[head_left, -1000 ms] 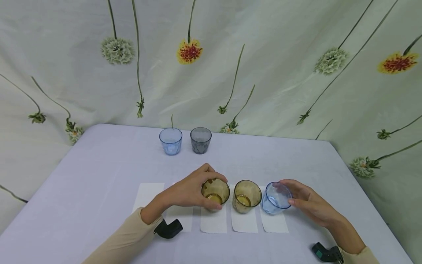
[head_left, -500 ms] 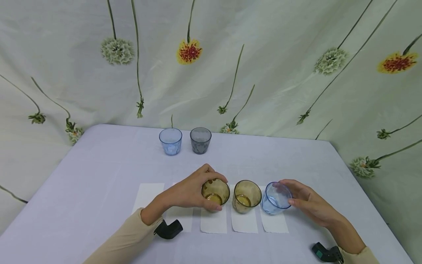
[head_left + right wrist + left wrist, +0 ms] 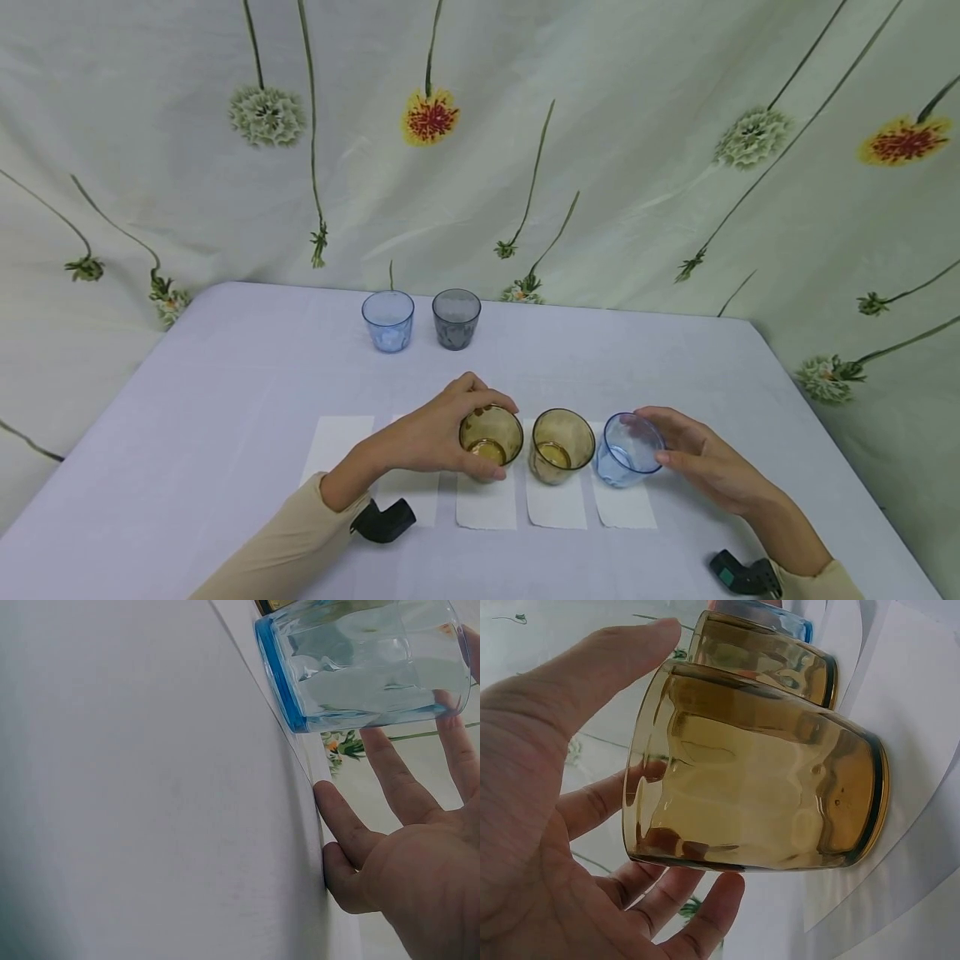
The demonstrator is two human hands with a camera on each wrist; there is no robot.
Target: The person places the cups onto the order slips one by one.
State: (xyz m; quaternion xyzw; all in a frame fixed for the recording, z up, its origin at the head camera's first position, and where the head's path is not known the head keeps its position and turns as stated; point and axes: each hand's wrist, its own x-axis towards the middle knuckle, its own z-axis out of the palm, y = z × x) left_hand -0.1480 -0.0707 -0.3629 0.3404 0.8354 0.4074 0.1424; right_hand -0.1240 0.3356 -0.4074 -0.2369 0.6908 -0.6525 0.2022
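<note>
My left hand [image 3: 431, 433] holds an amber drinking glass [image 3: 742, 772] near its rim, thumb on one side and fingers on the other. That glass stands upright on a white paper strip. Beside it, a second amber glass [image 3: 562, 442] stands on its own strip, untouched. At the right end of the row, my right hand [image 3: 708, 462] holds a clear blue glass [image 3: 360, 667] by the rim between thumb and fingers. The right hand's lower fingers [image 3: 345, 825] are spread apart from the glass, near the tabletop. All three glasses look empty.
Farther back on the white-covered table [image 3: 225, 375] stand another blue glass [image 3: 388, 325] and a grey glass [image 3: 456, 321]. A bare paper strip [image 3: 341, 437] lies left of my left hand; another strip [image 3: 412, 500] is partly under the forearm. A flowered cloth [image 3: 600, 150] hangs behind.
</note>
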